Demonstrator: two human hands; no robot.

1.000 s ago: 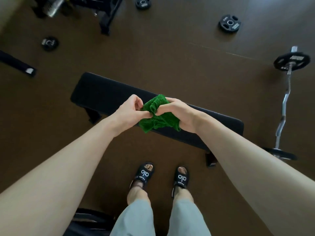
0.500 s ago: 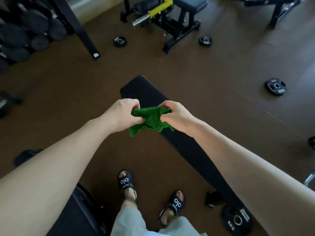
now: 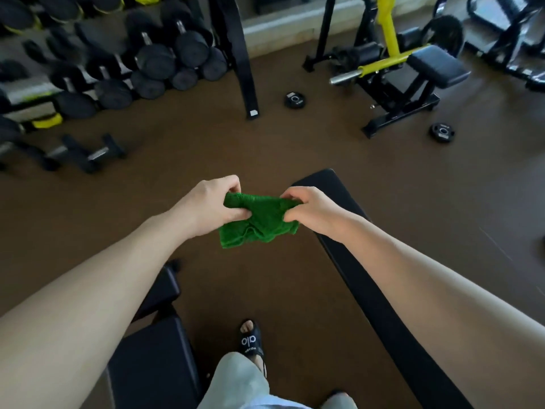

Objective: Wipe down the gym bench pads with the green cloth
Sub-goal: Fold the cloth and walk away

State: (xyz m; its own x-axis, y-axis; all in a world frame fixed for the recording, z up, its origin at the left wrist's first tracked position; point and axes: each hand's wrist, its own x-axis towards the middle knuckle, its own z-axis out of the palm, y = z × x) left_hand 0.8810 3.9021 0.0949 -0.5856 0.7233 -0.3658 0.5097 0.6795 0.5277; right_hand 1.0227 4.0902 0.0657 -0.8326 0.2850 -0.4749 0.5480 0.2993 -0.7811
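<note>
The green cloth (image 3: 259, 221) hangs in the air between my two hands, partly spread and crumpled. My left hand (image 3: 212, 206) pinches its left edge; my right hand (image 3: 312, 212) pinches its right edge. A long flat black bench pad (image 3: 380, 296) runs from behind my right hand toward the lower right, under my right forearm. The cloth is above the floor just left of this pad and does not touch it. A second black pad (image 3: 156, 361) sits low on the left, partly hidden by my left arm.
A dumbbell rack (image 3: 103, 60) fills the upper left, with loose dumbbells (image 3: 85, 154) on the floor. A black and yellow machine with a padded seat (image 3: 407, 69) stands upper right. Weight plates (image 3: 295, 100) (image 3: 441, 132) lie on the brown floor. My sandalled foot (image 3: 250, 340) is below.
The view has swung left and up, bringing the dumbbell rack into sight. My hands have pulled apart, spreading the cloth wider between them.
</note>
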